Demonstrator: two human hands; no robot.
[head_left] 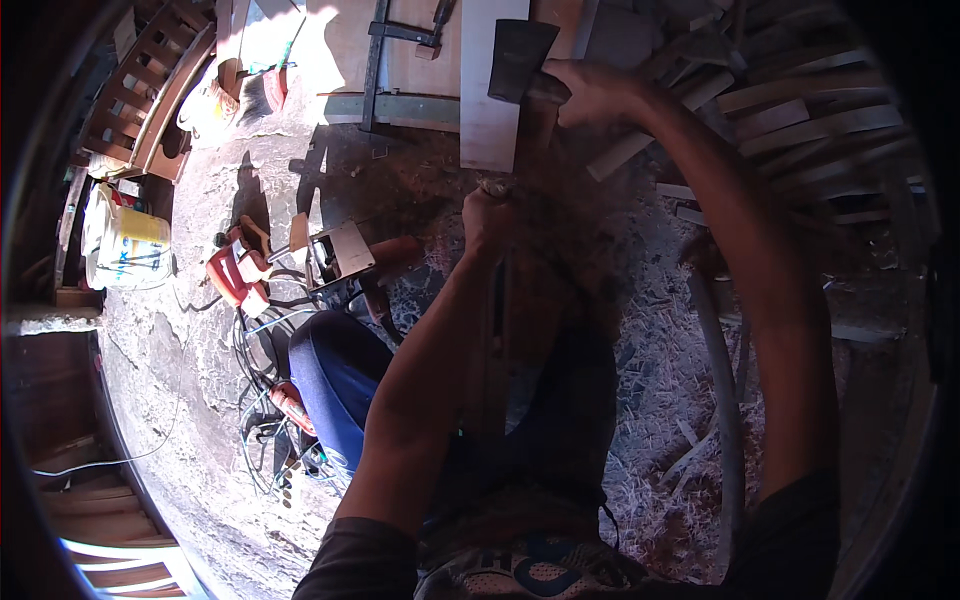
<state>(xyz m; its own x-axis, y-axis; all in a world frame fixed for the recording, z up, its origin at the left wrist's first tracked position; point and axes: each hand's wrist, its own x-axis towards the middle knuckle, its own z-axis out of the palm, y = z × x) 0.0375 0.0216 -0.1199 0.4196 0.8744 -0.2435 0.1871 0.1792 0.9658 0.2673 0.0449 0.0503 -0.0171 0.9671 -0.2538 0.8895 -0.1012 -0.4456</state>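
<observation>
My right hand (595,92) is closed around the short handle of a hatchet (523,62), raised ahead of me at the upper middle. Its dark, broad head overlaps a pale, straight board (487,140) that runs away from me. Just short of the board's near end, my left hand (489,222) is a fist with its thumb side up. Something small and brownish shows at the top of that fist, too dark to name. The hatchet head is beyond my left hand and apart from it. Shadow hides what lies under the fist.
A bar clamp (375,65) grips a wooden panel ahead. Power tools with red bodies (232,275) and tangled cables lie left of my knee. A white bucket (130,245) stands farther left. Wood strips (815,130) are piled at far right; shavings (660,400) cover the floor nearby.
</observation>
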